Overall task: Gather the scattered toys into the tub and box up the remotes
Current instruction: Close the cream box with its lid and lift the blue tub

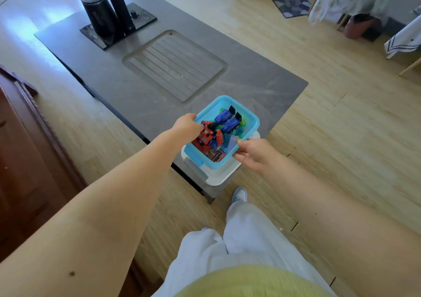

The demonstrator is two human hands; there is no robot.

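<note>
A light blue tub [251, 120] full of toys sits on top of a white box [224, 175] at the near corner of the grey table [141, 96]. Inside lie two blue toy vehicles [227, 118], a red toy robot [208, 137] and several small translucent pieces. My left hand [188, 126] grips the tub's left rim, fingers curled over the edge by the red robot. At the tub's near right rim my right hand [255, 154] holds on, thumb over the edge. No remotes are visible.
A black kettle [99, 15] and a black flask [120, 7] stand on a black tray [136, 16] at the table's far end. A ribbed recessed panel [175, 66] lies mid-table. Dark wooden furniture [25, 160] stands at left. My foot [239, 195] is beside the table corner.
</note>
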